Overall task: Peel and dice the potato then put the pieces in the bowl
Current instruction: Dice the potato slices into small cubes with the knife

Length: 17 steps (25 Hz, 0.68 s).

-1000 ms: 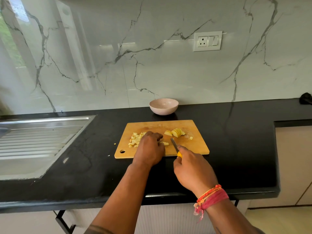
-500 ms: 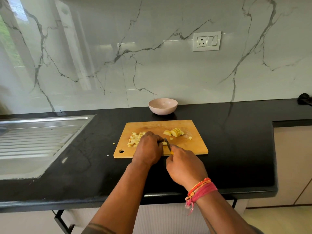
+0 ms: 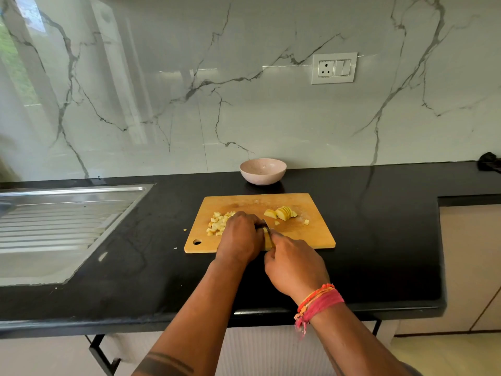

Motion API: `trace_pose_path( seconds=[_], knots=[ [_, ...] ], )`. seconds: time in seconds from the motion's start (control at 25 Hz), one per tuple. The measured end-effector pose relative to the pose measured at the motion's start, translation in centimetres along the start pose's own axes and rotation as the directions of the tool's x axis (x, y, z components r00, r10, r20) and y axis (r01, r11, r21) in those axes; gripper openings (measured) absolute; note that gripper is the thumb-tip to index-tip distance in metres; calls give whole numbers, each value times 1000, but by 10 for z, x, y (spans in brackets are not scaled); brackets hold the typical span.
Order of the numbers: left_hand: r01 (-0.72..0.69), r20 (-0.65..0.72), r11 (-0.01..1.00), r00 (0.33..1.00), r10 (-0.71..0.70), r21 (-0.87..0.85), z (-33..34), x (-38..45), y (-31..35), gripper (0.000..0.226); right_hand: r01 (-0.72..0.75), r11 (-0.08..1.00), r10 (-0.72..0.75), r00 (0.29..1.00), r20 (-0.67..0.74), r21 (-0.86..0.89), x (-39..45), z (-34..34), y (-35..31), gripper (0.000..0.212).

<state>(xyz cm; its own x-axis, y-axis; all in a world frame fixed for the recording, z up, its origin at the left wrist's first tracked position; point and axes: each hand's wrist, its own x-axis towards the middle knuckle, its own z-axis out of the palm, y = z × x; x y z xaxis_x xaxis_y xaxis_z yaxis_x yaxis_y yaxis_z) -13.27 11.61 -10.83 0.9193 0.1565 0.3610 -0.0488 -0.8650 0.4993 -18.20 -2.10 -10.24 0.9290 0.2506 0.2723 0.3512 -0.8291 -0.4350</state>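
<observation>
Here the potato piece (image 3: 265, 229) lies under the left hand (image 3: 240, 236) fingers (image 3: 253, 222).

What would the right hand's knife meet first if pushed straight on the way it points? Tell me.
Judging roughly, the right hand aims the knife away and slightly left. Past the left hand's fingers comes bare cutting board, then the bowl. Depth is unclear.

Left hand (image 3: 240, 236) curled over whatever piece it steadies; that piece not visible. Knife (image 3: 266, 228): only a sliver of blade shows, handle buried in right hand (image 3: 294, 267). Dark object (image 3: 490, 162) at right frame edge cut off, unidentifiable. Sink (image 3: 62, 226) runs off left edge.
</observation>
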Motion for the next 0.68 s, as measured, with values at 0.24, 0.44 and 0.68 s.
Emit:
trace_pose_path(
  seconds=[0.24,0.44,0.68],
  knots=[
    [23,-33,1000,999,-23,11,5,0,2,22,35,998,-37,999,-26,-60,-15,-2,13,50],
    [-4,-24,999,1000,5,43,2,-1,0,27,16,1000,-17,996,-84,-18,-19,-6,18,53],
    [34,-38,999,999,-34,5,-1,-2,-4,28,49,999,-50,997,-55,-15,-8,-6,12,53]
  ],
)
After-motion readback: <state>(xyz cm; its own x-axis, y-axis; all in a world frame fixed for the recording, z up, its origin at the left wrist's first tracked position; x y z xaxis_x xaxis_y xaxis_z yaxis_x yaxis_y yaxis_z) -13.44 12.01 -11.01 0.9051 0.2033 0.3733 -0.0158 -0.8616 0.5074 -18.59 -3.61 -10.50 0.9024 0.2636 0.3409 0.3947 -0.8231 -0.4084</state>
